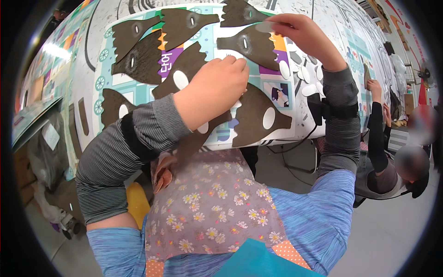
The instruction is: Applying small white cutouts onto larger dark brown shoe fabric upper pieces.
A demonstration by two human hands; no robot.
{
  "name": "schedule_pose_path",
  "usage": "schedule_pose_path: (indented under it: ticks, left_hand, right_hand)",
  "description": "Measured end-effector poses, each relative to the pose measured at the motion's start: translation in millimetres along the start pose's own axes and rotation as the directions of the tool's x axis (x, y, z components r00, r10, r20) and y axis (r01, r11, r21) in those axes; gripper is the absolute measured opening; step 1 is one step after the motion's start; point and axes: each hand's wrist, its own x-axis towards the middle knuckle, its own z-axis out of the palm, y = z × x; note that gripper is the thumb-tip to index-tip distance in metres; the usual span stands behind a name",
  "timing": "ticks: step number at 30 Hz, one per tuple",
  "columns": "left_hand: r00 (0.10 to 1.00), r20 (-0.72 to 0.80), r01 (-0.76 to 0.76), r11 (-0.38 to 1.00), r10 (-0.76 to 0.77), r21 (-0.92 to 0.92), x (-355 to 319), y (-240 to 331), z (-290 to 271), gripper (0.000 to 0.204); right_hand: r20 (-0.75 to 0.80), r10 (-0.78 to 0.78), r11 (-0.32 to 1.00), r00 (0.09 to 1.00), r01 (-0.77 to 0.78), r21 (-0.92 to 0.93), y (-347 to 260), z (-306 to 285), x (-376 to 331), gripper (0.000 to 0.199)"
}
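Several dark brown flat cutouts with scalloped ends lie before me. Some, like the brown cutout [253,121] at the near right, carry a white oval; others, like the brown cutout [190,28] at the back, have a narrow slit with a pale smudge round it. My left hand [214,85] is closed over the middle cutouts, its fingertips curled down out of sight; whether they hold anything is hidden. At the far right, my right hand [302,34] pinches a blurred whitish oval [264,27] above a cutout.
Loose white ovals [304,74] are scattered right of the cutouts, beside my right forearm. A printed teal and white sheet [288,122] lies under the cutouts. Dark strips [83,115] rest at the left. Another person's hand [374,90] is at the table's right side.
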Motion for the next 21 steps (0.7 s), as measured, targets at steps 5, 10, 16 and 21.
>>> schedule_pose_path:
  ticks: [5, 10, 16, 21]
  left_hand:
    - [0.999, -0.032, 0.045, 0.995, -0.042, 0.094, 12.7, -4.2, 12.4, 0.064]
    - [0.992, 0.007, 0.126, 0.99, -0.126, 0.062, 10.1, -8.4, 13.5, 0.069]
    - [0.991, 0.056, 0.126, 0.992, -0.125, -0.019, 12.0, -12.1, 5.0, 0.069]
    - [0.994, -0.01, 0.109, 0.993, -0.11, -0.038, 9.1, -14.5, 6.2, 0.068]
  right_hand:
    - [0.051, -0.243, 0.97, 0.969, 0.244, -0.011, 30.2, 10.1, 32.8, 0.016]
    - [0.315, 0.202, 0.96, 0.927, -0.251, 0.122, -0.8, 6.3, 53.2, 0.014]
    - [0.361, -0.043, 0.962, 0.931, -0.059, 0.266, 20.6, 18.1, 64.1, 0.017]
    - [0.424, 0.122, 0.958, 0.897, -0.218, 0.185, 15.3, 22.4, 65.1, 0.017]
